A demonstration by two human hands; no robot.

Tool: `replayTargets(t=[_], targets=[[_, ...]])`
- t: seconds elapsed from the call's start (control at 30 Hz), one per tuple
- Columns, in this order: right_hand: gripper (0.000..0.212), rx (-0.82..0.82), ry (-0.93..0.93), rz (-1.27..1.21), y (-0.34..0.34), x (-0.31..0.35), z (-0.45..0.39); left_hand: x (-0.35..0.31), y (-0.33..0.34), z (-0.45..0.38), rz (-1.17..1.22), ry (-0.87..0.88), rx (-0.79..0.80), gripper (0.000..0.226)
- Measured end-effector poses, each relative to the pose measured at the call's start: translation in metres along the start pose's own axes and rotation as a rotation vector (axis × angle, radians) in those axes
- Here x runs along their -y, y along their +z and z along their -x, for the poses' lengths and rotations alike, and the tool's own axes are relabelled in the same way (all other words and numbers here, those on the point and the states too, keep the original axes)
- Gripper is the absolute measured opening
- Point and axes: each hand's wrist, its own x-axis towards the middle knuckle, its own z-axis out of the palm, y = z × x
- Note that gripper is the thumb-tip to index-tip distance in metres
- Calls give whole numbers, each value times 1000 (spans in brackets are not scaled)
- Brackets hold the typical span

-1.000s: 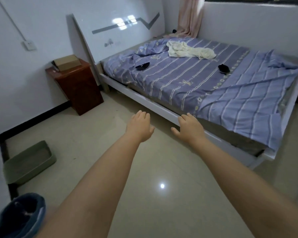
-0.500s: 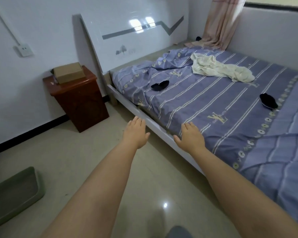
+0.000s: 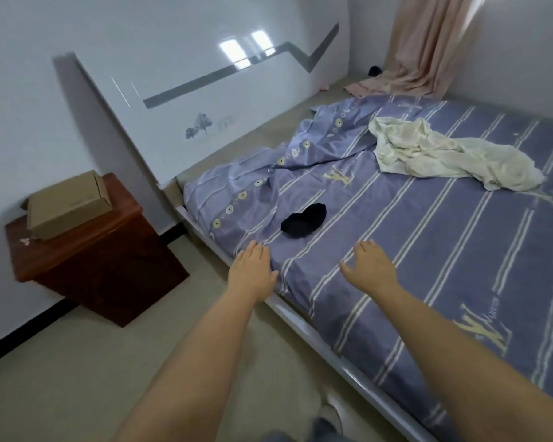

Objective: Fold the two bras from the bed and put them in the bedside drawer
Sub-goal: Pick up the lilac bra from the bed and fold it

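Observation:
A black bra point(image 3: 304, 220) lies crumpled on the purple striped bed sheet point(image 3: 428, 250), near the bed's left edge. My left hand point(image 3: 252, 271) hovers over that edge, just below and left of the bra, palm down, fingers apart, empty. My right hand point(image 3: 369, 266) is stretched over the sheet to the bra's lower right, also open and empty. Neither hand touches the bra. The second bra is out of the frame. The dark red bedside cabinet point(image 3: 103, 260) stands left of the bed; its drawer front is in shadow.
A flat cardboard box point(image 3: 67, 204) lies on top of the cabinet. A crumpled cream cloth point(image 3: 441, 154) lies further up the bed. The white headboard point(image 3: 211, 100) leans behind, and a pink curtain point(image 3: 422, 49) hangs in the far corner. My shoe point(image 3: 329, 413) stands on the tiled floor.
I have come closer to the bed. Both hands have moved forward from over the floor to over the bed edge, near the black bra. The second bra has left the view.

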Motion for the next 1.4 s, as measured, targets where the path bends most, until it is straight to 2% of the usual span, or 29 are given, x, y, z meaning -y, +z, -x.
replayTargets(t=[0.2, 0.43, 0.53, 0.67, 0.83, 0.97, 1.03, 1.07, 1.13, 1.2, 1.23, 1.3, 1.4], targets=[[60, 93, 74, -8, 23, 9, -130, 50, 4, -140, -18, 79, 69, 58], [52, 145, 257, -200, 100, 26, -249, 105, 52, -305, -26, 201, 355, 60], [54, 186, 337, -267, 134, 34, -275, 115, 74, -352, -4, 249, 461, 48], [55, 227, 340, -293, 169, 40, -297, 104, 103, -400, 117, 256, 561, 31], [52, 51, 329, -257, 194, 40, -317, 70, 141, -442, 246, 234, 493, 32], [48, -69, 339, -253, 204, 30, -325, 58, 159, -457, 373, 213, 467, 17], [39, -128, 342, -301, 202, 27, -328, 60, 159, -465, 498, 93, 461, 20], [33, -152, 341, -326, 201, 26, -330, 62, 155, -471, 641, -36, 478, 26], [23, -169, 351, -381, 196, 23, -333, 67, 140, -485, 1134, -351, 529, 36], [14, -164, 398, -462, 188, 18, -339, 76, 125, -500, 1588, -552, 582, 38], [14, -170, 457, -528, 184, 15, -343, 78, 119, -508, 1737, -579, 610, 38], [23, -200, 616, -675, 178, 8, -353, 74, 109, -518, 1838, -471, 703, 38], [28, -246, 820, -747, 178, -4, -372, 49, 109, -531, 1690, -284, 765, 38]])
